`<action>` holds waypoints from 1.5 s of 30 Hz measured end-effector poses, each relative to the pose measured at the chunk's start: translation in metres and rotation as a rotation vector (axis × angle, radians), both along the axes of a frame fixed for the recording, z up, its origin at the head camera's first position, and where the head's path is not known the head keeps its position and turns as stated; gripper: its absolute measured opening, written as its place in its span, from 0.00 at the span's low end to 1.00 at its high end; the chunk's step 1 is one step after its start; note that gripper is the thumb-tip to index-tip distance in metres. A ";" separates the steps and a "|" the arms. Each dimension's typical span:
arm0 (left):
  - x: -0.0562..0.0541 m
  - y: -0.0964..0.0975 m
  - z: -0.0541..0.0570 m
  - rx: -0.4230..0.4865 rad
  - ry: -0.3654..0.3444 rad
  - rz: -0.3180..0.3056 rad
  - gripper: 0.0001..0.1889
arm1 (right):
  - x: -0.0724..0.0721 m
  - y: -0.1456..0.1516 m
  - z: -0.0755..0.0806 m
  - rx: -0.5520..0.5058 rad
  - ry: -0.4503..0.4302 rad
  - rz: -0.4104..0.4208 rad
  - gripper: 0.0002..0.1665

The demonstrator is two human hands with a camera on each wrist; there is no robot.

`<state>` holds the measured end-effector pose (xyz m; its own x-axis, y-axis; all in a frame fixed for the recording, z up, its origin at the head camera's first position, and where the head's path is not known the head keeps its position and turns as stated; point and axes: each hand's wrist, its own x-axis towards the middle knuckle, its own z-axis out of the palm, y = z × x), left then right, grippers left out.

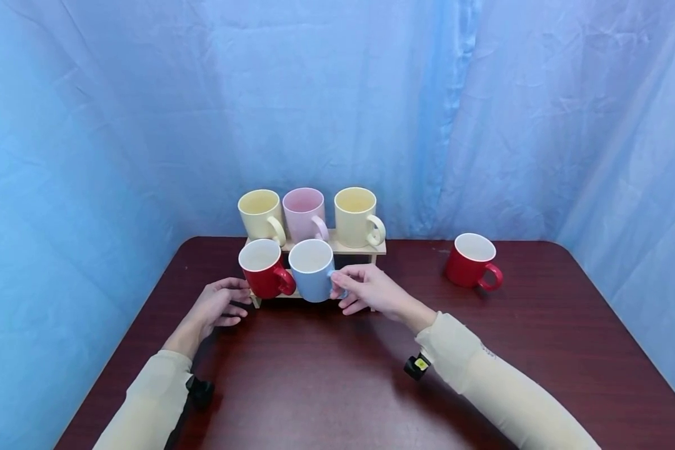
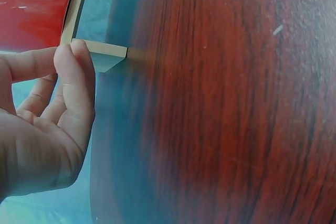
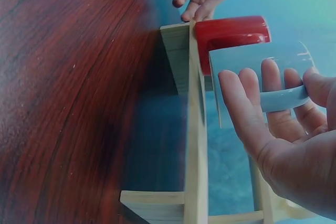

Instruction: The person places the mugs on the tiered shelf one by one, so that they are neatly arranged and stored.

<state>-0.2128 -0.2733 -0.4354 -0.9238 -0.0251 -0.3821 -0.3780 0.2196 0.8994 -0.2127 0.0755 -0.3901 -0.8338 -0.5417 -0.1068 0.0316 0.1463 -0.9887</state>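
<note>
My right hand [image 1: 374,290] pinches the handle of a light blue mug [image 1: 309,282], with the thumb on one side and fingers behind it. The blue mug is upright at the lower shelf of a small two-step wooden rack [image 1: 357,251], right beside a red mug [image 1: 261,281] on that same step. At the rack's left end, my left hand [image 1: 216,307] has its fingers loosely bent, the fingertips right at the shelf's end beside the red mug. In the right wrist view, the blue mug [image 3: 236,59] overlaps the red one [image 3: 231,31].
Two pale yellow mugs [image 1: 257,219] and a pink mug [image 1: 302,222] between them stand on the upper step. Another red mug [image 1: 464,267] is on the dark wooden table [image 1: 315,387] to the right. Blue curtains [image 1: 337,112] hang behind and at both sides.
</note>
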 end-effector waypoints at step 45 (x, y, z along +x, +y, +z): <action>0.000 -0.001 -0.004 0.006 0.012 -0.019 0.19 | 0.001 0.050 0.005 0.002 -0.011 -0.125 0.28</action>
